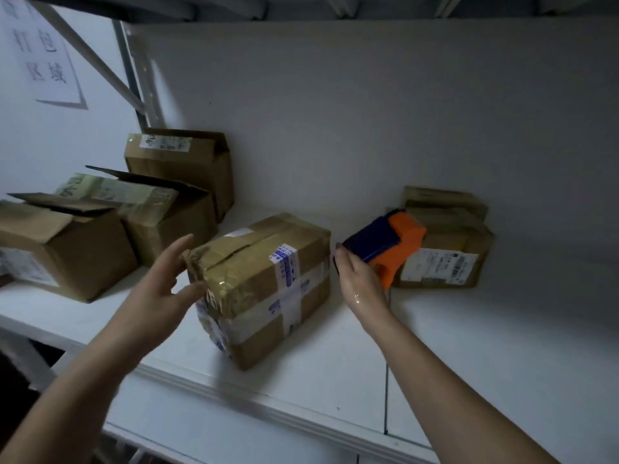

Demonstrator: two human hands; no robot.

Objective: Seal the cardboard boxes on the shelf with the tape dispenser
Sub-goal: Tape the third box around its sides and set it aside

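A taped cardboard box (268,283) with white and blue printed tape bands stands in the middle of the white shelf (335,380). My left hand (164,283) hovers with spread fingers at the box's near left corner, the thumb close to or touching it. My right hand (358,279) grips an orange and dark blue tape dispenser (388,249) just right of the box, held above the shelf. Three boxes with raised flaps stand at the left: one in front (63,249), one behind it (167,216), and one at the back (187,165).
A small flat labelled box (445,249) lies at the back right, partly behind the dispenser. The white back wall (368,112) closes the shelf. A metal upright (134,75) and a paper sign (43,48) are at the far left. The shelf's front edge runs diagonally below.
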